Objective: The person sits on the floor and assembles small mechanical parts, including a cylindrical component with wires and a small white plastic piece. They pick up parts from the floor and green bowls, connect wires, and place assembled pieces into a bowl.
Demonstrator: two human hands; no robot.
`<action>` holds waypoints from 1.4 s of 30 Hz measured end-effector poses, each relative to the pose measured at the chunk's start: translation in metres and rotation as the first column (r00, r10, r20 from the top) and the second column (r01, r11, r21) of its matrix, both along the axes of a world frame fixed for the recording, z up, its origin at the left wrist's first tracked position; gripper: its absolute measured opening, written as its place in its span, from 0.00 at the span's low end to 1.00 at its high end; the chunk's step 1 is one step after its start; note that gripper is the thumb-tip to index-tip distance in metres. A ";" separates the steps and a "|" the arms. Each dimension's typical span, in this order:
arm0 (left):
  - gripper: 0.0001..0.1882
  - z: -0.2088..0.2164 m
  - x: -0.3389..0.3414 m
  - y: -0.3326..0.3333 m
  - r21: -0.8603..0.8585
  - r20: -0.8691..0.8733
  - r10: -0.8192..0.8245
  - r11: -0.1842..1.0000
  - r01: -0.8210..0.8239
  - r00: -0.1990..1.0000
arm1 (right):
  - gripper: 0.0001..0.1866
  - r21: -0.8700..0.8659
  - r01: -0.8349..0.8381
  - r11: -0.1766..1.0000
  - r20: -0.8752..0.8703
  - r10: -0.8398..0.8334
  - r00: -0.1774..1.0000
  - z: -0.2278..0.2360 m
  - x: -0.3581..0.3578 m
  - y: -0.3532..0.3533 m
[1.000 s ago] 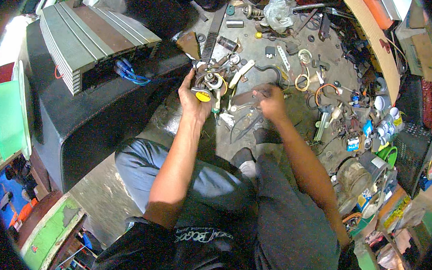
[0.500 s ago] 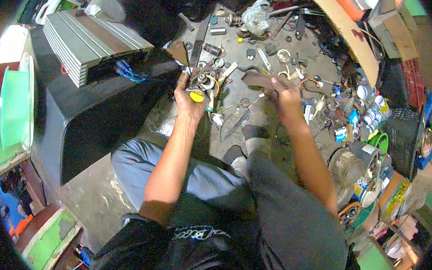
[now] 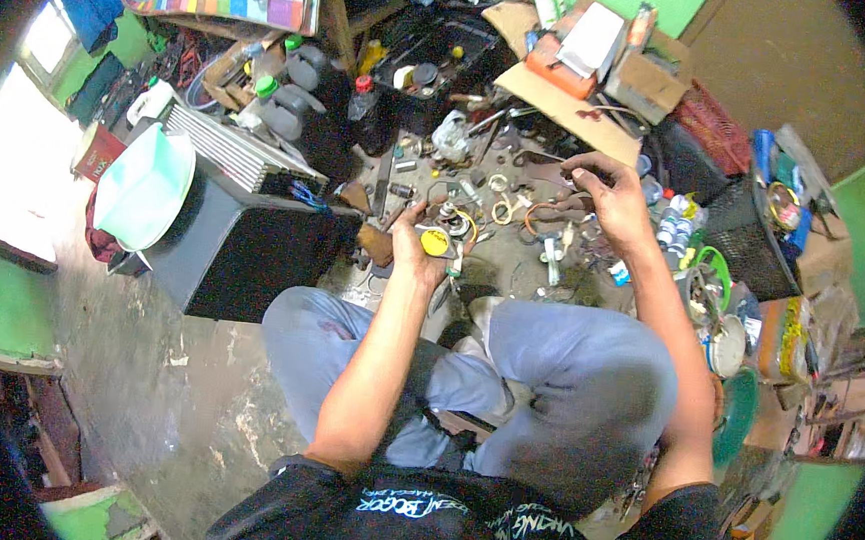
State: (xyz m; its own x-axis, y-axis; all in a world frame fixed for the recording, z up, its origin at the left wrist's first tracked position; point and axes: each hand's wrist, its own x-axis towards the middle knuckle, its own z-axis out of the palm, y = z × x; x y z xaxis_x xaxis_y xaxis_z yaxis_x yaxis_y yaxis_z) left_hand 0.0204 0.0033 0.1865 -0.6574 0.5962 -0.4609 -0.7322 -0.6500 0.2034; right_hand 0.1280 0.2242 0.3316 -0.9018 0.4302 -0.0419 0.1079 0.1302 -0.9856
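My left hand [image 3: 417, 247] is closed around a small mechanical part with wires [image 3: 453, 223], which has a round yellow cap at its near end and a yellow wire looping on its right. My right hand [image 3: 613, 197] is raised over the right side of the clutter, fingers bent. From its fingertips a dark flat strip [image 3: 543, 164] reaches left; its kind is not clear, and blur partly hides the grip. Small loose parts, such as a cream ring [image 3: 502, 211], lie on the floor beyond and between my hands.
To my left a black box [image 3: 263, 258] carries a finned silver metal case [image 3: 226, 145], with a pale green basin [image 3: 147, 190] beside it. A cardboard sheet [image 3: 564, 114] lies ahead. On the right stand a black mesh crate [image 3: 756, 237] and several bottles and cans.
The view has tilted up, showing more of the far floor and shelves. My right hand has lifted and moved right, its fingers looser. My left hand still holds the yellow-capped part.
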 end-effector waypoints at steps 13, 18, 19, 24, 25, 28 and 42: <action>0.17 0.084 0.102 0.118 0.157 -0.038 -0.289 0.944 0.291 0.957 | 0.13 0.312 0.076 0.947 0.215 -0.148 0.965 0.142 0.165 -0.004; 0.19 0.081 0.147 0.144 0.224 0.021 -0.479 0.858 0.463 0.878 | 0.12 0.528 0.112 0.842 0.257 -0.284 0.923 0.163 0.223 -0.006; 0.19 0.075 0.158 0.151 0.241 0.022 -0.527 0.828 0.507 0.850 | 0.12 0.526 0.114 0.843 0.274 -0.295 0.915 0.167 0.237 -0.006; 0.20 0.080 0.206 0.147 0.179 -0.039 -0.601 0.782 0.597 0.799 | 0.14 0.588 0.230 0.776 0.199 -0.414 0.888 0.151 0.282 -0.005; 0.20 0.072 0.207 0.147 0.162 -0.056 -0.612 0.774 0.612 0.789 | 0.14 0.547 0.266 0.794 0.187 -0.426 0.885 0.143 0.286 -0.003; 0.21 0.059 0.214 0.138 0.088 -0.056 -0.649 0.754 0.651 0.759 | 0.11 0.469 0.330 0.819 0.216 -0.469 0.857 0.120 0.299 0.003; 0.21 0.076 0.248 0.155 -0.088 -0.055 -0.547 0.836 0.542 0.835 | 0.12 0.541 0.303 0.785 0.096 -0.416 0.904 0.044 0.371 0.077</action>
